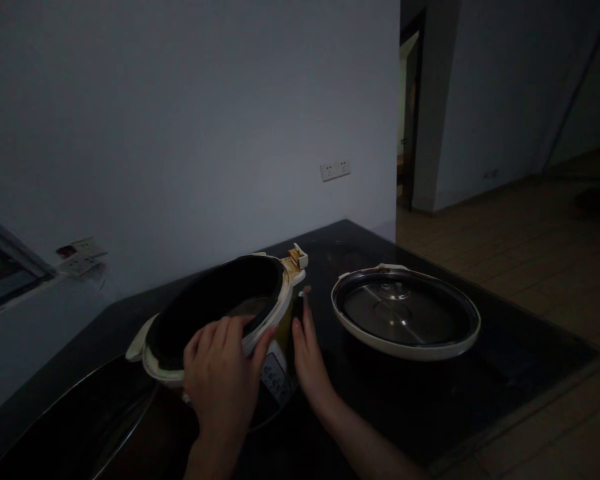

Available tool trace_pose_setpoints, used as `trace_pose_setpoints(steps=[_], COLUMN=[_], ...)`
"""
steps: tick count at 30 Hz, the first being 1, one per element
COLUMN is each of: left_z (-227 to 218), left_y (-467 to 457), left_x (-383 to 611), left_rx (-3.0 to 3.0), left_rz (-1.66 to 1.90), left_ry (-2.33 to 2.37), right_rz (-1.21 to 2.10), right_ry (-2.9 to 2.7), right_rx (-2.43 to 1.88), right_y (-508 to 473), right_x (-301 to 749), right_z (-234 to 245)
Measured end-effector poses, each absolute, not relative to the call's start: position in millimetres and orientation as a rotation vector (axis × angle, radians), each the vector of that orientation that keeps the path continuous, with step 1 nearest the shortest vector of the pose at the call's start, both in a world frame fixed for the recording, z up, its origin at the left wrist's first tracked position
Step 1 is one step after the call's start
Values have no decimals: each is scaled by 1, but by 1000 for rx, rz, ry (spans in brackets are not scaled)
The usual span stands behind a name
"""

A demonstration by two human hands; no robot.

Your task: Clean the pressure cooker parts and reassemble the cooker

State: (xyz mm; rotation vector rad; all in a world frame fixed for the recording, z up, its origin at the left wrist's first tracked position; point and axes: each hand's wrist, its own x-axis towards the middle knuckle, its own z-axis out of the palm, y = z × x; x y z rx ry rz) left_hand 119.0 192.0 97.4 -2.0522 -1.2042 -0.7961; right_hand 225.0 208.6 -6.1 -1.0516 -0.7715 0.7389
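Note:
A cream and yellow electric cooker (275, 313) with a dark inner pot stands tilted on the black counter (505, 347). My left hand (223, 373) grips its near rim, fingers curled over the edge into the pot. My right hand (307, 353) presses flat against the cooker's right side, fingers together and pointing up. The cooker's round lid (405, 313) lies upside down on the counter to the right, apart from both hands.
A large dark round pan or basin (70, 427) sits at the near left. Wall sockets (335, 169) are on the white wall behind; more sockets (80, 255) are at the left. Wooden floor (530, 233) and a doorway lie to the right, past the counter's edge.

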Motion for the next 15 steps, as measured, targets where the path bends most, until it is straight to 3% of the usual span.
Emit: trace_pose_setpoints(steps=[8,15], left_z=[96,99], left_y=[193,190], left_x=[103,86], left_rx=[-2094,-2197], left_rz=[-980,-1128], left_ry=[-930,-802], right_rz=[700,636], right_ry=[-908,-906], right_rx=[-1065,-1160], right_y=[145,160], right_x=[182,201], right_z=[-6,-12])
